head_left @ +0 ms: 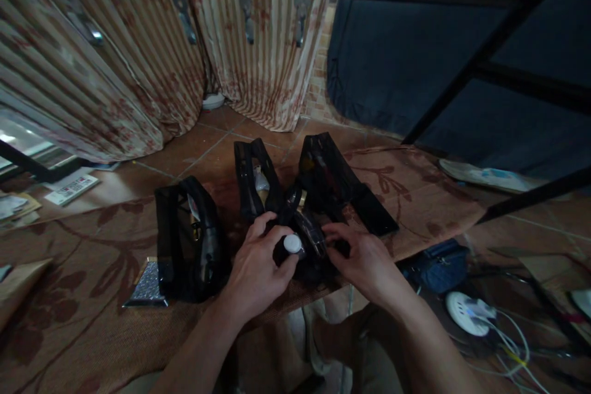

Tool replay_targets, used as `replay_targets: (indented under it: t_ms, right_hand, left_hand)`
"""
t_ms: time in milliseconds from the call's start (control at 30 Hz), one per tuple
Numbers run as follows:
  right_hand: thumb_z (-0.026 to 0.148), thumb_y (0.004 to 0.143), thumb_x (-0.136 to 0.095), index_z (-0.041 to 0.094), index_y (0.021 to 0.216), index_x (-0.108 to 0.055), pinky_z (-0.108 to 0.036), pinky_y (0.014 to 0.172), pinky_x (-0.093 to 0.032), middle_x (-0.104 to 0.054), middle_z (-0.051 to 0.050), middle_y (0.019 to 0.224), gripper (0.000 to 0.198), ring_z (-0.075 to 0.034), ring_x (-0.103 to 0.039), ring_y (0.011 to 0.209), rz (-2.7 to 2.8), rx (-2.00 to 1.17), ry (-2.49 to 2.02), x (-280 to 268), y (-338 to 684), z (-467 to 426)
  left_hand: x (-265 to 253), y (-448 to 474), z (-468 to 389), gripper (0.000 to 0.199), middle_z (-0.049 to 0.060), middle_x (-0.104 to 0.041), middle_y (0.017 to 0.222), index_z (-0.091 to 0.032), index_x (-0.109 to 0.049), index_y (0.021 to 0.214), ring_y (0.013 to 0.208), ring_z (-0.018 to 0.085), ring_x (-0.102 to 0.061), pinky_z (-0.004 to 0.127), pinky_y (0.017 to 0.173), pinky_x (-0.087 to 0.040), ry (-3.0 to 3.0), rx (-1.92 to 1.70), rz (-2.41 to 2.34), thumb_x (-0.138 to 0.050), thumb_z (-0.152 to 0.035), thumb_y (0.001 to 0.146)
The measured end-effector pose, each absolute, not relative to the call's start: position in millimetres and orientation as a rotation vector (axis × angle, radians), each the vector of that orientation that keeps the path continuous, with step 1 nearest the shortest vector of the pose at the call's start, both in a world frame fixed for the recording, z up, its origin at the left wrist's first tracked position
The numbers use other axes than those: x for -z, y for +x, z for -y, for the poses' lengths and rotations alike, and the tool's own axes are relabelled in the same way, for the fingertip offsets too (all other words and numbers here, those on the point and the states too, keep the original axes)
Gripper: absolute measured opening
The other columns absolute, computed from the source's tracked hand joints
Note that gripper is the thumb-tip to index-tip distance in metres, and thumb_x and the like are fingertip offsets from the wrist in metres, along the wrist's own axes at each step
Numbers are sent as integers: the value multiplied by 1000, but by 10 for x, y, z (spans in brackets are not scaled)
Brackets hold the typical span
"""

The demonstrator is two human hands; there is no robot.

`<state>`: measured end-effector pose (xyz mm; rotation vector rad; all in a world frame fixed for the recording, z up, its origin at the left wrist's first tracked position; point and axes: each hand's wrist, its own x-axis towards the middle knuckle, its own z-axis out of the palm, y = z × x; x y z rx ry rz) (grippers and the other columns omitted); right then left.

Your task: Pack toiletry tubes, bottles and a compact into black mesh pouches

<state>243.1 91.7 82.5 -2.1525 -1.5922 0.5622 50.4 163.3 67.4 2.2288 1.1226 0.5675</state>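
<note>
Handling step: L hand [259,266] gripped white-capped item [292,243], R hand [367,258] half-spread by dark glossy item [311,233], prob. needed R pinch next.

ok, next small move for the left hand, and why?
I'd probably settle the left hand firmly around the white-capped item: thumb and forefinger flank its cap, and a glossy dark item lies close beside it. The right hand is at that dark item's other side; whether it grips is unclear.

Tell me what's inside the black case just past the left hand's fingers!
Inside the black case you can see a pale thing with a tan part below it. Its dark sides cover the rest, so I can't tell what else.
</note>
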Motion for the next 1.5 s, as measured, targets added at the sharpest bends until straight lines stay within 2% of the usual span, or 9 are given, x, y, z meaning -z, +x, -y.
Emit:
replay_targets:
  t_ms: [167, 267, 367, 633, 800, 867, 967, 1167, 1500]
  right_hand:
    - [32, 84, -57, 21, 120, -60, -36, 77, -47, -73, -13, 101, 37, -30, -68, 98, 1826, -565, -2525, -861, 2293, -1109]
    - [39, 80, -62, 17, 123, -54, -38, 76, -48, -71, -16, 103, 49, -34, -68, 98, 1868, -606, -2590, -847, 2197, -1180]
    - [41, 79, -63, 15, 128, -48, -38, 76, -49, -71, -16, 101, 57, -33, -69, 96, 1797, -636, -2621, -804, 2141, -1205]
    - [36, 77, -61, 19, 126, -55, -38, 76, -49, -73, -13, 97, 52, -32, -68, 97, 1606, -502, -2692, -791, 2248, -1199]
    - [24, 84, -50, 20, 129, -56, -35, 77, -47, -74, -10, 95, 45, -29, -68, 96, 1465, -329, -2653, -783, 2389, -1185]
    - [23, 85, -51, 21, 130, -55, -34, 79, -47, -74, -8, 95, 45, -27, -68, 97, 1555, -372, -2589, -766, 2390, -1181]
    - [33, 86, -56, 23, 131, -54, -33, 79, -47, -73, -9, 100, 46, -27, -68, 97, 1705, -436, -2536, -745, 2325, -1182]
    - [41, 80, -64, 20, 141, -41, -38, 80, -47, -71, -14, 106, 69, -31, -67, 101, 1854, -541, -2638, -722, 2174, -1238]
    - [23, 81, -53, 12, 130, -47, -38, 81, -47, -71, -17, 102, 51, -33, -68, 100, 1731, -530, -2652, -690, 2067, -1263]
  left_hand:
    - [-688, 502, -1610, 17, 6, -52, 122, -25, -63, 95, 111, 24, -58, 40, 94, -50, 2220, -569, -1054, -65, -25, 79]
    - [-693, 477, -1592, 17, 4, -53, 119, -25, -62, 94, 105, 22, -60, 38, 90, -50, 2221, -570, -1052, -65, -23, 77]
    - [-675, 453, -1577, 15, 3, -55, 115, -24, -61, 92, 99, 20, -61, 34, 83, -50, 2208, -580, -1053, -63, -21, 77]
    - [-623, 392, -1579, 9, 2, -57, 101, -22, -58, 86, 90, 18, -61, 28, 72, -48, 2186, -595, -1039, -61, -20, 78]
    - [-612, 385, -1582, 7, 1, -57, 96, -22, -57, 85, 80, 16, -60, 27, 65, -46, 2162, -591, -1067, -59, -21, 79]
    - [-609, 393, -1580, 8, 1, -56, 96, -22, -57, 86, 79, 15, -60, 27, 65, -47, 2165, -596, -1059, -60, -22, 79]
    - [-614, 409, -1567, 7, 2, -56, 95, -21, -57, 85, 80, 16, -60, 28, 68, -48, 2169, -591, -1045, -59, -20, 78]
    - [-614, 434, -1538, 12, 3, -58, 100, -22, -57, 89, 93, 19, -61, 33, 83, -49, 2214, -615, -1057, -60, -17, 78]
    - [-614, 402, -1547, 10, 3, -58, 98, -22, -54, 87, 85, 18, -62, 31, 74, -50, 2239, -555, -1066, -57, -16, 79]
